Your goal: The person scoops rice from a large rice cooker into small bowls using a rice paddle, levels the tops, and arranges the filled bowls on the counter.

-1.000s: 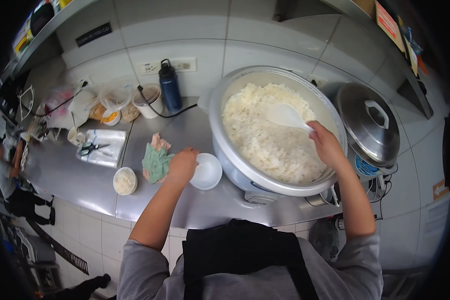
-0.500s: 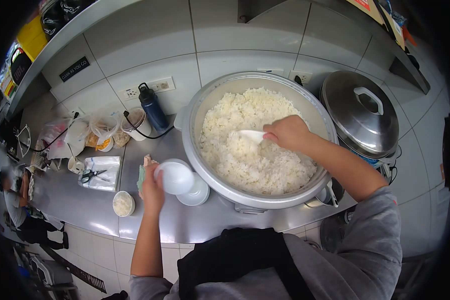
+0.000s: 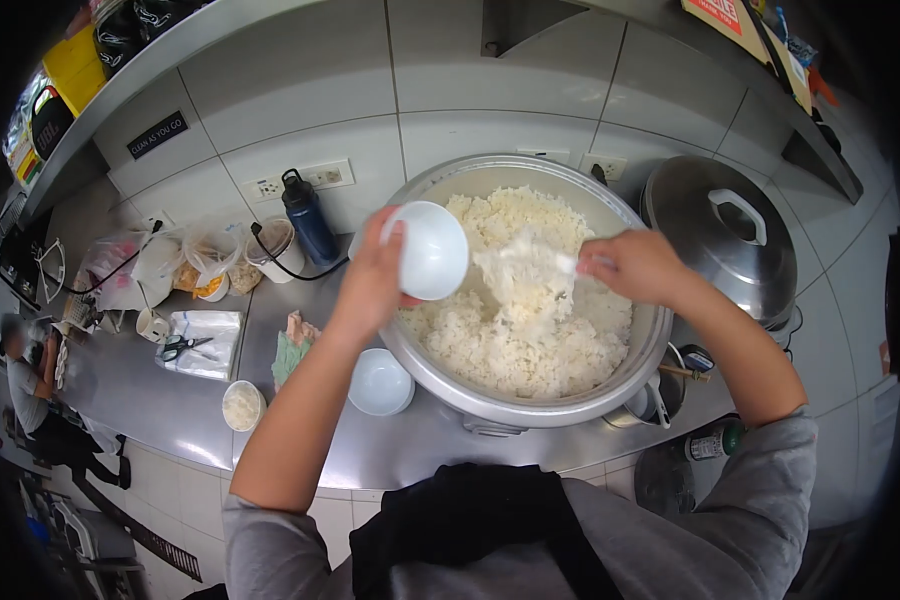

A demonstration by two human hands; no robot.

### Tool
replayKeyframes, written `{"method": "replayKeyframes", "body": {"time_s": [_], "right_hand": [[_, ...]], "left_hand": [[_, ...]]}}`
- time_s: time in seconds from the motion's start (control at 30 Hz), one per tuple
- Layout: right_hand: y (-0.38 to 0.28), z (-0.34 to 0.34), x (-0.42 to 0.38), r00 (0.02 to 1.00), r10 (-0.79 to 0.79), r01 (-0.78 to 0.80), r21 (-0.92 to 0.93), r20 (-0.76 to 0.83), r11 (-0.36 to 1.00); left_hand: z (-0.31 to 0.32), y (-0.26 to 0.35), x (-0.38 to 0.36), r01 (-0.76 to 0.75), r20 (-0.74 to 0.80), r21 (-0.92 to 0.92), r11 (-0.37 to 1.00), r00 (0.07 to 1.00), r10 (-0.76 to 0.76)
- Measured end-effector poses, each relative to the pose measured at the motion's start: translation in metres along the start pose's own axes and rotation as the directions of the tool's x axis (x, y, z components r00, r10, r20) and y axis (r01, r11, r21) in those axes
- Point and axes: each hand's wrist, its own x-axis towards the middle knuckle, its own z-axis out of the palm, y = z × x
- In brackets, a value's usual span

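Note:
My left hand [image 3: 372,270] is closed on the rim of a white bowl [image 3: 433,252], tilted over the left edge of a big rice cooker pot [image 3: 425,185]. In my right hand [image 3: 635,266] is the handle of a white rice paddle [image 3: 566,264]. A heap of cooked rice [image 3: 523,270] covers the paddle's blade, blurred by motion. More rice fills much of the pot below. Another pale bowl [image 3: 381,382] stands on the counter against the pot's lower left. A small cup of rice [image 3: 242,406] sits farther left.
A green and pink cloth [image 3: 293,350] lies left of the pot. Scissors [image 3: 183,347] rest on plastic bags [image 3: 210,330]. A blue bottle [image 3: 309,218] stands by the wall. A large lidded pot [image 3: 720,235] is on the right. Another person [image 3: 32,385] is at far left.
My left hand has carried the bowl up and right, from over the counter to the pot's edge. My right hand has lifted the paddle with rice on it and moved slightly right.

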Motion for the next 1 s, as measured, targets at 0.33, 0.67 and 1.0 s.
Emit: {"method": "replayKeyframes", "body": {"time_s": [0.33,0.67,1.0], "right_hand": [[0.027,0.011,0.001,0.973,0.182,-0.228,-0.46,-0.142,0.858],[-0.037,0.014,-0.032,0.92,0.226,-0.122,-0.316,0.319,0.941],[0.011,0.037,-0.014,0.818,0.135,-0.287,0.194,0.559,0.938]], "left_hand": [[0.047,-0.022,0.021,0.266,0.207,-0.259,0.929,0.954,-0.216],[0.05,-0.024,0.016,-0.072,0.163,-0.231,0.97,0.98,0.111],[0.053,-0.029,0.019,-0.101,0.087,0.014,0.995,0.991,0.1]]}}
